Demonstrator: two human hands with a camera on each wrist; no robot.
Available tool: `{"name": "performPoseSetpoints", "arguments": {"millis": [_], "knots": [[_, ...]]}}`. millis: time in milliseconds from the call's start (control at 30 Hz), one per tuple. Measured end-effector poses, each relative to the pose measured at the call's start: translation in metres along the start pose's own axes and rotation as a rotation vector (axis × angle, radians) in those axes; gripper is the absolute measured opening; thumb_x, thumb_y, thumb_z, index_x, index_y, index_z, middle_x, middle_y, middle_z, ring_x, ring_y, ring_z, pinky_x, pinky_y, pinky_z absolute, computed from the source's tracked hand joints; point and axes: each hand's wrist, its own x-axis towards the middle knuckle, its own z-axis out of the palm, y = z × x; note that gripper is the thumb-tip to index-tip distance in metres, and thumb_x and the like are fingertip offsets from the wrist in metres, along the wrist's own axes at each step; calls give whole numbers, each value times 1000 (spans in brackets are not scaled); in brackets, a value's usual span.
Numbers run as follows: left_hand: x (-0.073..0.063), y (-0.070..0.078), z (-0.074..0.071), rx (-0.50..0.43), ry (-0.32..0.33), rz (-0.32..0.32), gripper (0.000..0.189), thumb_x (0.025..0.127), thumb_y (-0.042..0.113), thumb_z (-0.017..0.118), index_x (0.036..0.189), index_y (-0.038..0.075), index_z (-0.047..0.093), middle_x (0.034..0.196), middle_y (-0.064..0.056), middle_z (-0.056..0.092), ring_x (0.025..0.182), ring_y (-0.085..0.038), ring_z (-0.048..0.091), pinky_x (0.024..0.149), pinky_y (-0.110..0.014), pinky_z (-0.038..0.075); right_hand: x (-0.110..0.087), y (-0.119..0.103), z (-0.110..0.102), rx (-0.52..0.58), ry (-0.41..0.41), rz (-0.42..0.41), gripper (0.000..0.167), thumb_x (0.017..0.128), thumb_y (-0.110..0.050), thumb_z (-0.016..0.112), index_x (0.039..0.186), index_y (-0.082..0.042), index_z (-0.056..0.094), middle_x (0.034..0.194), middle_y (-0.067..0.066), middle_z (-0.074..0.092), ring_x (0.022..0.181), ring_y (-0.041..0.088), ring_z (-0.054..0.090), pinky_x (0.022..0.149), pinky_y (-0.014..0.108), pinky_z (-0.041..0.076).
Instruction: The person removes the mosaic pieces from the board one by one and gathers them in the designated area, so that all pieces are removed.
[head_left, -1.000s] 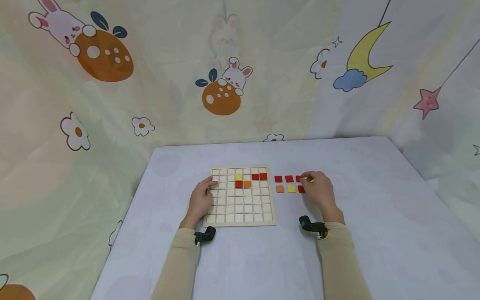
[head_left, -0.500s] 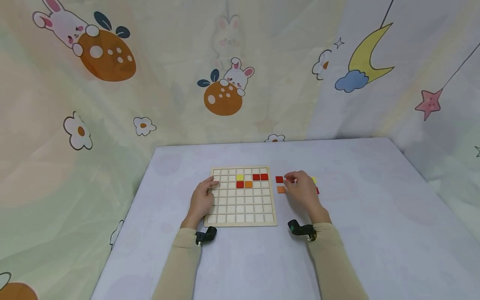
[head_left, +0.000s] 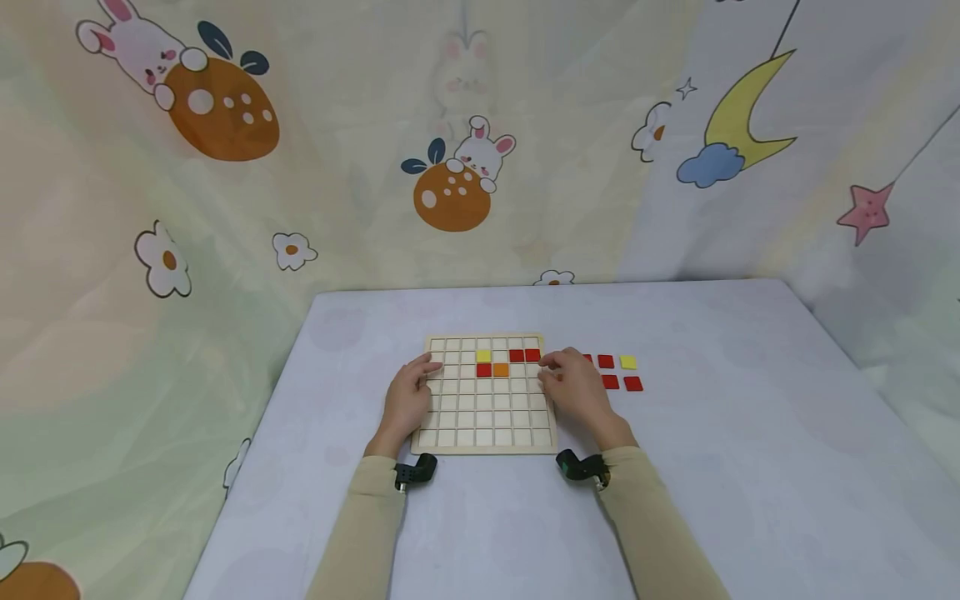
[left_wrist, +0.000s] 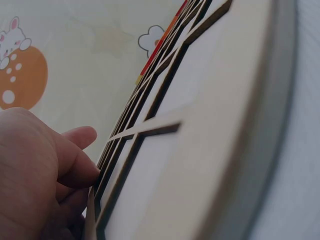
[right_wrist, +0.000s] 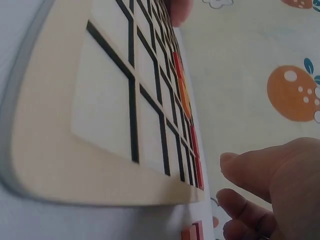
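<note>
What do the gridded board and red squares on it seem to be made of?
The gridded board looks like smooth, matt wood, judging by its pale tan rim. The red squares show flat, even colour, so painted wood or plastic; too small to tell.

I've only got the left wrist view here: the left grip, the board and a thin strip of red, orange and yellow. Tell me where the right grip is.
Observer: The right grip is at the right edge of the board, toward its far side.
Operator: Report whether it holds anything.
Observer: The right wrist view shows the thumb and fingers apart, with nothing visible between them.
Operator: Now report any yellow tile off the board.
Observer: One yellow tile shows on the table, to the right of the right grip.
</note>
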Motion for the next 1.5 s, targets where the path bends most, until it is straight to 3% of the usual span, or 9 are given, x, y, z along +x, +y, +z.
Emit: {"name": "performPoseSetpoints", "arguments": {"millis": [233,533,800,1500], "knots": [[0,1,-1,-11,1,14,44,94,-5,39,126,10,66,149,-6,46,143,-26,33,125,-33,17,4,-18,13,-45,-23,-38,25,90,-22,70,112,-10,71,105,5,60,90,22,56,78,34,59],[-1,0,0,-9,11,19,45,92,-6,41,126,9,66,149,-6,46,143,-28,33,125,-34,17,5,-37,30,-74,-30,-170,25,87,-18,73,111,-11,72,100,2,63,88,18,62,71,29,58],[-1,0,0,-10,2,14,44,93,-6,41,125,9,66,149,-6,46,143,-27,33,125,-35,16,9,-38,40,-85,-60,-122,32,88,-20,72,118,-11,68,107,4,63,91,19,60,79,32,58],[-1,1,0,-12,12,18,45,91,-8,41,125,8,67,149,-6,46,142,-26,34,125,-34,17,14,-38,45,-117,-55,-111,29,89,-22,71,116,-12,66,108,5,59,84,19,56,75,31,55]]}}
